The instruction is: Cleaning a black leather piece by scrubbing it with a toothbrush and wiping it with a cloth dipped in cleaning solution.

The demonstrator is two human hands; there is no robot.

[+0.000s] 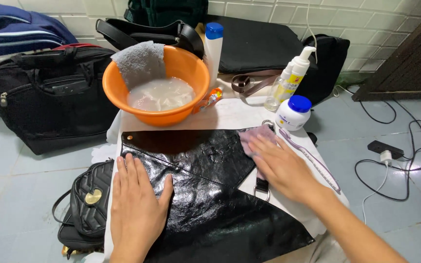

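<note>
- Head view, looking down at a low white-covered table [230, 117] on a grey tiled floor.
- Glossy black leather bag [205, 195], flat and envelope-like, lies across the table front; wrinkled shiny surface, triangular flap pointing right, small hole near its upper left corner.
- Left hand [135, 204] lies flat, palm down, on the bag's left part; fingers straight and slightly spread, thumb out to the right, gripping nothing.
- Right hand [281, 168] rests palm down at the bag's right edge, fingers extended and pressed on a small mauve cloth [255, 139]; cloth is under the fingertips, not pinched, touching the flap edge.
- Metal ring on a short black strap [262, 190] shows just below the right hand, beside the bag.
- Orange plastic basin [157, 83] stands behind the bag, touching the table's back part; cloudy water inside, grey towel [140, 63] draped over its left rim.
- White bottle with blue cap [213, 48] upright just right of the basin; small orange tube [210, 99] lying at its foot.
- White jar with blue lid [292, 113] near the right hand; pump bottle [288, 80] behind it.
- Lilac toothbrush [310, 158] lies along the table's right edge.
- Quilted black handbag [91, 197] on the floor left of the table, near the left hand.
- Black laptop bag [49, 97] stands further left against the tiled wall.
- Power strip with cables [386, 148] on the floor, well apart on the right.
</note>
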